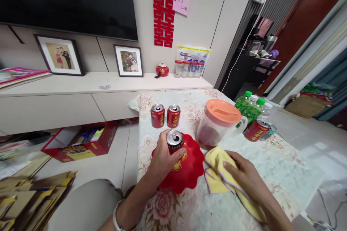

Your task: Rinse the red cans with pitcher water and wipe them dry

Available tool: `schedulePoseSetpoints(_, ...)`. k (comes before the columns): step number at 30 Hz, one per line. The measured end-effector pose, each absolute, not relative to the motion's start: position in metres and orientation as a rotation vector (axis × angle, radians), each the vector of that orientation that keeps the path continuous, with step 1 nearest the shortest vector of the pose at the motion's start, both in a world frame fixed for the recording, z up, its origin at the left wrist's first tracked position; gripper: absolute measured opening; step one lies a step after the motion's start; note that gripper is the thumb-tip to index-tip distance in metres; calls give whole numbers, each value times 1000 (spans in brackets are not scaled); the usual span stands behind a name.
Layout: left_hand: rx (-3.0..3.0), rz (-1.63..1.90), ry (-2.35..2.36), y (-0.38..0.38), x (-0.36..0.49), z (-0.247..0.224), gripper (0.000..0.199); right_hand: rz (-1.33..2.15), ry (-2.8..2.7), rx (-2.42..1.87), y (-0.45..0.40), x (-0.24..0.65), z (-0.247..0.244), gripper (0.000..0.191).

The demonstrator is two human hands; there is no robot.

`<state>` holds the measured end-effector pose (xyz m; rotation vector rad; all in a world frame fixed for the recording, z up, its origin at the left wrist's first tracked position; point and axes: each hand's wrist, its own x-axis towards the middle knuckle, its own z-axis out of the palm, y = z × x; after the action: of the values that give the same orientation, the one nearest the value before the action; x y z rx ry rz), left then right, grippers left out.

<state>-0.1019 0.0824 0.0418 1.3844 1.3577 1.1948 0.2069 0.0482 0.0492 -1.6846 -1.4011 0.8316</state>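
Note:
My left hand [161, 157] is wrapped round an opened red drink can [175, 138], upright above a red scalloped plate [193, 171] with gold print. The hand hides much of the can, and I cannot tell whether its base touches the plate. To the right, my right hand [248, 173] is closed on a yellow cloth [217, 184] with a purple edge, which lies partly spread on the table. Two more opened red cans [158, 118] stand side by side behind the plate. Just beyond the cloth is a clear pitcher [207, 133] with an orange lid, dark liquid inside.
A flowered tablecloth [214, 213] covers the table. At its right side stand green bottles [252, 110] and a tilted red can [256, 130]. Behind is a white cabinet [151, 82] with framed photos and jars. Flattened cardboard [35, 202] and a red box [78, 144] lie at left.

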Motion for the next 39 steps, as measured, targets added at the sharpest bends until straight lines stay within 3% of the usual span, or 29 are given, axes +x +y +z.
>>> schedulePoseSetpoints(4, 1362, 1178, 1328, 83, -101, 42, 74, 992, -1774, -1632, 46, 213, 67, 43)
schedulePoseSetpoints(7, 1370, 1177, 1305, 83, -100, 40, 81, 853, -1373, -1635, 66, 231, 72, 43)
schedulePoseSetpoints(10, 1401, 1181, 1301, 84, -100, 38, 83, 707, -1120, -1535, 90, 244, 69, 55)
schedulePoseSetpoints(13, 1453, 1156, 1316, 82, -100, 37, 82, 747, -1064, -1372, 110, 241, 65, 60)
schedulePoseSetpoints(18, 1509, 1144, 1317, 79, -101, 40, 84, 798, -977, -1118, 136, 225, 65, 53)
schedulePoseSetpoints(21, 1511, 1134, 1316, 79, -101, 44, 75, 808, -963, -1000, 148, 216, 70, 55)
schedulePoseSetpoints(27, 1500, 1168, 1290, 84, -103, 45, 67, 754, -983, -892, 155, 207, 84, 69)
schedulePoseSetpoints(39, 1492, 1232, 1299, 84, -103, 40, 68, 638, -1242, -1065, 139, 218, 135, 53)
